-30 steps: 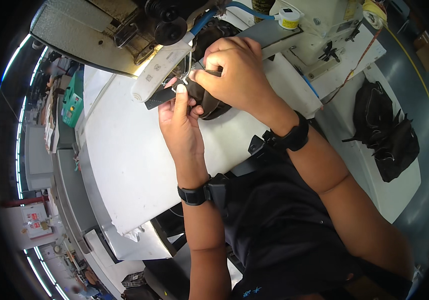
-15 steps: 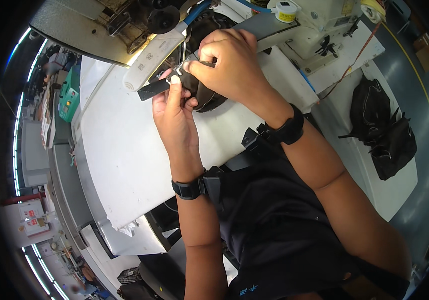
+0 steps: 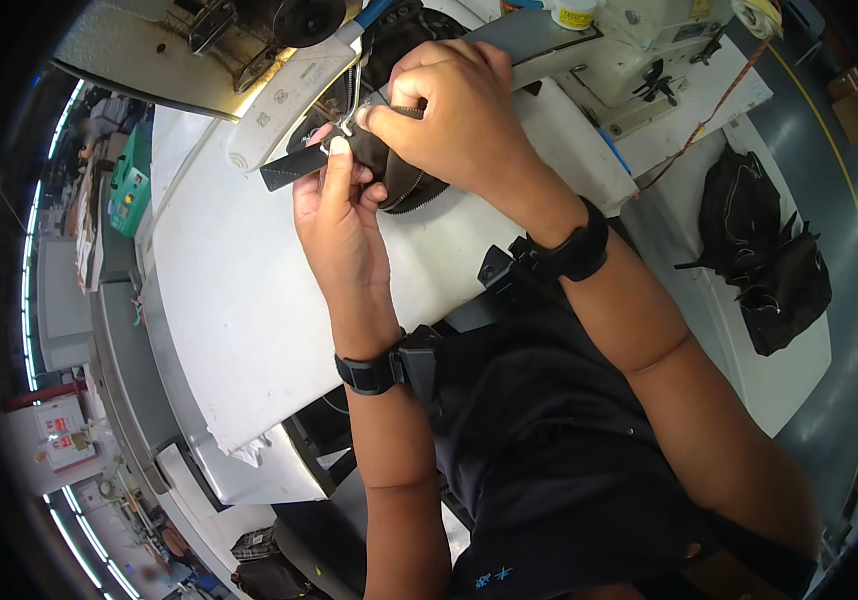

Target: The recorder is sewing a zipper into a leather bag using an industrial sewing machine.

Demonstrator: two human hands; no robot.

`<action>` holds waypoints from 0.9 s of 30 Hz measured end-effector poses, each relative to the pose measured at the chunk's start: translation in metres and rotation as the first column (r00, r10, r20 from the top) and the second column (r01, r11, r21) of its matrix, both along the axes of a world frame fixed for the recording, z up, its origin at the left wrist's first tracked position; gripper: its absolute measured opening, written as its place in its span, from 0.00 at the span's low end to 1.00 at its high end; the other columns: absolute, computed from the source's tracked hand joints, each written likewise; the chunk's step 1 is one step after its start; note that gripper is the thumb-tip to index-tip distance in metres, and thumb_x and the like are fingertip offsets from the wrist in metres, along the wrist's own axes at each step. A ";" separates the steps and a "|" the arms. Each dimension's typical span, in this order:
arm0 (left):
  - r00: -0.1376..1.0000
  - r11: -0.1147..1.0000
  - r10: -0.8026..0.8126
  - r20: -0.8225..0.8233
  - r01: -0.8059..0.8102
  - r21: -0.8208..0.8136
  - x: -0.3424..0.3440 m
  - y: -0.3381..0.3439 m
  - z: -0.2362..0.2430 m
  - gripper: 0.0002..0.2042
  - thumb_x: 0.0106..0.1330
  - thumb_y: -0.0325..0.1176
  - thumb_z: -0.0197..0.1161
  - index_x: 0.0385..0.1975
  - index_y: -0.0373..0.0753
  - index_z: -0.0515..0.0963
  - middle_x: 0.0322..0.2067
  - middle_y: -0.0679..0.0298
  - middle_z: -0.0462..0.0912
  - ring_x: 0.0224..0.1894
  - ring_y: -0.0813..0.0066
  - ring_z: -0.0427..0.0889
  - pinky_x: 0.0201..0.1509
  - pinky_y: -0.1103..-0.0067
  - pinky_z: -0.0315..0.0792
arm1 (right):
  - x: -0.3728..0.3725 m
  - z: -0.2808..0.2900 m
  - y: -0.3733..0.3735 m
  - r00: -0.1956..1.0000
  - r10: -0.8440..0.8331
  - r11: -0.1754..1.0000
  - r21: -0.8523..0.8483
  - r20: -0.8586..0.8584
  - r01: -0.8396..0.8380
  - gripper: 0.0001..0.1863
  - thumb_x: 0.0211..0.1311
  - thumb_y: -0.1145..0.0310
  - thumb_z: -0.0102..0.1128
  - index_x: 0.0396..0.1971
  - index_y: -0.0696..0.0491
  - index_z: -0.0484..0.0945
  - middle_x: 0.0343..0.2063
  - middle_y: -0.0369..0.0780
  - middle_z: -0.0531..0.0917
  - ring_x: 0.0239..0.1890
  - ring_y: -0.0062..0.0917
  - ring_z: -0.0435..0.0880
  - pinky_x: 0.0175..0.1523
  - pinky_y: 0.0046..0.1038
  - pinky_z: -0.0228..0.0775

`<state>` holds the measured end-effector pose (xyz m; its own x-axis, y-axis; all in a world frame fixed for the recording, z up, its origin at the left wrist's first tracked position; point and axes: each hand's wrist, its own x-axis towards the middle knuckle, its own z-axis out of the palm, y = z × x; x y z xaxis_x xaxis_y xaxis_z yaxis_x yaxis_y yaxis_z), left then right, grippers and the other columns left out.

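A dark brown fabric piece with zipper teeth along its edges [image 3: 401, 172] lies bunched under the sewing machine head [image 3: 279, 110]. My left hand [image 3: 342, 205] pinches its left part, where a flat black strip [image 3: 289, 168] sticks out past the fingers. From the right, my right hand [image 3: 454, 110] bends over the piece, thumb and forefinger closed near a small silvery metal part [image 3: 347, 128]. The fingertips of both hands almost meet there. More of the dark fabric [image 3: 404, 45] is behind my right hand, partly hidden.
Around the work spreads a white tabletop [image 3: 249, 330]. A second machine body [image 3: 639, 60] stands at the upper right, with a small white tub [image 3: 575, 12] on it. Black fabric pieces [image 3: 754, 250] lie on a white surface to the right. A green case [image 3: 132, 185] is at far left.
The view has shifted slightly, so the hands and fabric appear a little higher and further left. Both hands keep the same hold on the piece.
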<state>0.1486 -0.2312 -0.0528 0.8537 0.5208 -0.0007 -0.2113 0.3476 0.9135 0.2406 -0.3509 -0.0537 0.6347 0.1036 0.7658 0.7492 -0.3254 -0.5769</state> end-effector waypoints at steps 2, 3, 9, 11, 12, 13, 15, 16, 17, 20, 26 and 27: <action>1.000 1.000 0.000 0.001 0.000 -0.001 0.001 0.002 -0.002 0.15 0.77 0.32 0.63 0.59 0.36 0.75 0.39 0.68 0.79 0.36 0.85 0.76 0.35 0.84 0.76 | 0.000 0.001 0.000 1.000 0.001 1.000 -0.002 -0.002 -0.001 0.18 0.47 0.61 0.75 0.11 0.51 0.75 0.28 0.36 0.84 0.41 0.32 0.80 0.62 0.40 0.56; 1.000 1.000 0.000 0.003 0.000 -0.002 0.001 0.003 -0.002 0.15 0.77 0.32 0.63 0.59 0.36 0.75 0.39 0.68 0.79 0.36 0.85 0.76 0.35 0.84 0.75 | -0.001 0.002 0.000 1.000 0.001 1.000 -0.004 -0.004 -0.001 0.18 0.47 0.61 0.75 0.11 0.51 0.75 0.28 0.36 0.85 0.42 0.32 0.80 0.62 0.40 0.56; 1.000 1.000 -0.005 0.001 0.005 0.003 0.002 0.001 -0.003 0.16 0.77 0.32 0.63 0.60 0.35 0.74 0.38 0.68 0.78 0.36 0.85 0.76 0.34 0.84 0.76 | -0.001 0.001 -0.001 1.000 -0.010 1.000 -0.005 0.004 0.010 0.17 0.47 0.61 0.75 0.11 0.51 0.76 0.29 0.36 0.85 0.42 0.32 0.80 0.62 0.39 0.57; 1.000 1.000 0.008 0.001 -0.008 0.008 0.000 0.000 -0.003 0.16 0.77 0.32 0.62 0.60 0.35 0.74 0.38 0.69 0.78 0.36 0.85 0.76 0.34 0.84 0.76 | -0.001 0.000 0.000 1.000 -0.005 1.000 0.001 0.003 0.005 0.17 0.47 0.61 0.74 0.11 0.51 0.76 0.28 0.36 0.85 0.42 0.32 0.80 0.62 0.39 0.57; 1.000 1.000 0.022 0.001 -0.022 0.013 0.000 0.000 -0.003 0.16 0.77 0.32 0.62 0.60 0.35 0.74 0.37 0.69 0.78 0.36 0.85 0.76 0.34 0.84 0.76 | -0.002 0.000 0.000 1.000 0.000 1.000 0.005 0.002 0.000 0.17 0.47 0.62 0.74 0.11 0.51 0.76 0.28 0.36 0.84 0.42 0.33 0.80 0.62 0.40 0.57; 1.000 1.000 0.024 -0.002 -0.024 0.013 -0.001 0.000 -0.003 0.16 0.77 0.32 0.62 0.60 0.35 0.74 0.37 0.69 0.78 0.36 0.85 0.76 0.34 0.84 0.76 | -0.003 0.000 0.001 1.000 0.002 1.000 0.005 -0.001 -0.002 0.17 0.47 0.62 0.74 0.11 0.51 0.76 0.28 0.36 0.84 0.42 0.33 0.80 0.62 0.40 0.57; 1.000 1.000 -0.016 0.016 0.016 0.019 -0.002 0.002 -0.003 0.16 0.78 0.33 0.62 0.59 0.35 0.74 0.37 0.69 0.78 0.35 0.85 0.76 0.34 0.84 0.76 | -0.005 0.001 0.001 1.000 -0.027 1.000 -0.010 -0.014 0.027 0.16 0.46 0.62 0.74 0.11 0.51 0.76 0.28 0.36 0.84 0.42 0.33 0.80 0.62 0.40 0.57; 1.000 1.000 -0.017 0.015 0.017 0.020 -0.002 0.001 -0.001 0.16 0.78 0.33 0.62 0.59 0.35 0.74 0.37 0.69 0.78 0.35 0.85 0.76 0.34 0.84 0.76 | -0.005 0.000 0.001 1.000 -0.028 1.000 -0.010 -0.014 0.028 0.16 0.46 0.62 0.74 0.11 0.51 0.76 0.28 0.36 0.84 0.42 0.33 0.80 0.62 0.40 0.57; 1.000 1.000 -0.003 -0.013 0.004 0.023 -0.003 -0.001 0.001 0.16 0.78 0.34 0.61 0.60 0.35 0.74 0.36 0.69 0.78 0.35 0.85 0.75 0.34 0.84 0.76 | -0.004 -0.001 0.001 1.000 -0.025 1.000 0.001 -0.005 0.025 0.16 0.46 0.62 0.74 0.11 0.51 0.76 0.28 0.36 0.84 0.42 0.33 0.80 0.62 0.40 0.57; 0.999 0.999 0.021 -0.045 -0.020 0.030 -0.004 0.000 0.000 0.15 0.78 0.34 0.61 0.60 0.35 0.74 0.36 0.69 0.78 0.35 0.86 0.75 0.35 0.84 0.75 | -0.006 -0.001 0.004 1.000 -0.023 1.000 0.006 -0.002 0.023 0.15 0.46 0.61 0.73 0.11 0.51 0.77 0.28 0.36 0.84 0.42 0.33 0.80 0.62 0.40 0.57; 0.993 0.989 0.116 0.006 -0.116 0.095 -0.017 -0.030 0.009 0.22 0.80 0.34 0.58 0.68 0.30 0.67 0.54 0.56 0.78 0.55 0.74 0.78 0.56 0.80 0.77 | -0.002 0.008 0.000 0.999 -0.014 0.997 -0.073 -0.049 0.010 0.15 0.53 0.62 0.75 0.18 0.50 0.77 0.34 0.34 0.86 0.43 0.29 0.81 0.63 0.37 0.57; 0.981 0.973 0.187 0.059 -0.193 0.129 -0.024 -0.048 0.008 0.23 0.81 0.35 0.56 0.69 0.29 0.64 0.61 0.52 0.76 0.64 0.68 0.78 0.63 0.80 0.76 | 0.002 0.007 -0.006 0.997 -0.005 0.992 -0.124 -0.077 -0.004 0.11 0.55 0.62 0.73 0.24 0.50 0.80 0.35 0.34 0.87 0.44 0.30 0.82 0.63 0.36 0.57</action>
